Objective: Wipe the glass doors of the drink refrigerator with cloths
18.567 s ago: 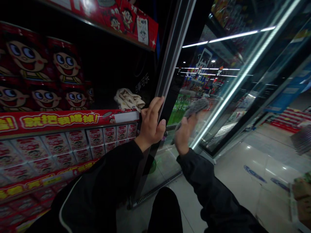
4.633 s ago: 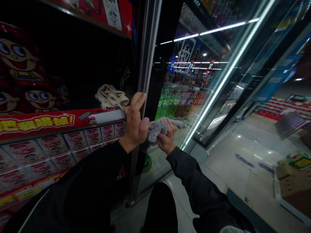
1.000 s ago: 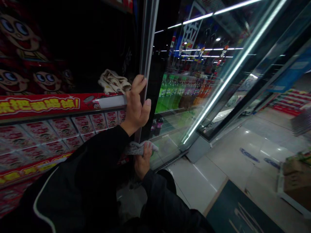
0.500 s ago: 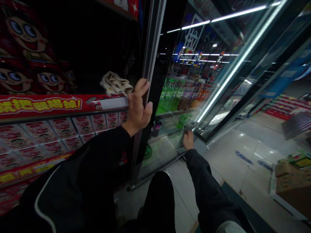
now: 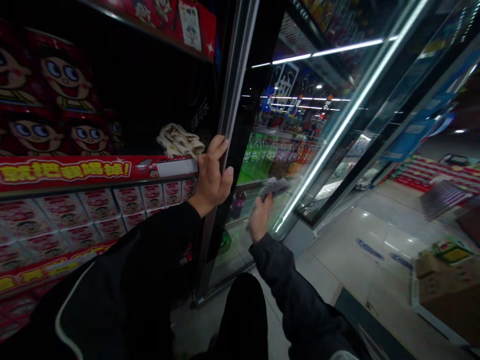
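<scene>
My left hand [image 5: 213, 175] is at the metal edge [image 5: 237, 65] of the glass door, its fingers curled on the frame and the thumb apart. In my right hand [image 5: 260, 216] is a bunched grey cloth [image 5: 275, 187], which lies against the glass door [image 5: 296, 135]. The fingers are closed around the cloth and partly hidden by it. Green bottles [image 5: 258, 155] show through or in the glass, as do bright light strips. Left of my left hand, a crumpled cream cloth [image 5: 180, 141] rests on the shelf edge.
Red packs with cartoon faces [image 5: 67, 80] and rows of small cartons [image 5: 92, 203] fill the left shelves. My knee [image 5: 245, 310] is close below the door. To the right, cardboard boxes [image 5: 444, 280] stand on the tiled floor [image 5: 348, 225], with red shelving [image 5: 431, 172] further back.
My right hand has moved up and left across the glass with the grey cloth. My left hand stays on the door edge. The view has shifted slightly.
</scene>
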{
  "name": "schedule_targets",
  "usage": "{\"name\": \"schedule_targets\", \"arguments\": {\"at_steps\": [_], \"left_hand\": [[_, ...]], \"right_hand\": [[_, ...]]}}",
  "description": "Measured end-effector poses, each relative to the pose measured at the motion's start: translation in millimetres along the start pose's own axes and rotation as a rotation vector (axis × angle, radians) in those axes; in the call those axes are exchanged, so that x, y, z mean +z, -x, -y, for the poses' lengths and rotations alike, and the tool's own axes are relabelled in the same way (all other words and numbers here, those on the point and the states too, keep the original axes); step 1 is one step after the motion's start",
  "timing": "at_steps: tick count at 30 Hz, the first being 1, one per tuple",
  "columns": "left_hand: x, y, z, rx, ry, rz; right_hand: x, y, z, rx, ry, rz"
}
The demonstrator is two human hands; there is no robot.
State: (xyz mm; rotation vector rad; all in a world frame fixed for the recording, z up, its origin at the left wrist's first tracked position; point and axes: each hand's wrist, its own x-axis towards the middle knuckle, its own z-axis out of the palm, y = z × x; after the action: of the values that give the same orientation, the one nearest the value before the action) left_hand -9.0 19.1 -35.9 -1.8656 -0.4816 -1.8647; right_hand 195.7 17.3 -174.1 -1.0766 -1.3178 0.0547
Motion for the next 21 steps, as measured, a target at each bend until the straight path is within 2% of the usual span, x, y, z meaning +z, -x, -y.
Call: {"name": "schedule_targets", "arguments": {"at_steps": [2, 4, 7, 10, 12, 16, 21], "left_hand": [[0.1, 0.4, 1.0, -0.002, -0.003, 0.002], [-0.7, 0.4, 2.4, 0.003, -0.007, 0.009], [-3.0, 0.2, 3.9, 0.012, -0.006, 0.029], [-4.7, 0.2, 3.7, 0.006, -0.005, 0.042], [-4.8, 0.4, 3.0, 0.0, -0.002, 0.034], [-3.7, 0.2, 1.2, -0.002, 0.003, 0.008], [-4.5, -1.5, -2.3, -0.001, -0.025, -0.001]], "right_hand": [[26.1, 40.4, 29.8, -0.049, 0.007, 0.026], [44.0, 69.0, 50.5, -0.208, 0.066, 0.066], [50.5, 73.0, 49.4, -0.443, 0.172, 0.052], [34.8, 35.5, 13.8, -0.656, 0.194, 0.108], [16.4, 0.4, -16.1, -0.696, 0.185, 0.16], [-27.9, -68.0, -61.0, -0.517, 0.214, 0.127], [-78.5, -138.8, -80.3, -0.167, 0.221, -0.046]]}}
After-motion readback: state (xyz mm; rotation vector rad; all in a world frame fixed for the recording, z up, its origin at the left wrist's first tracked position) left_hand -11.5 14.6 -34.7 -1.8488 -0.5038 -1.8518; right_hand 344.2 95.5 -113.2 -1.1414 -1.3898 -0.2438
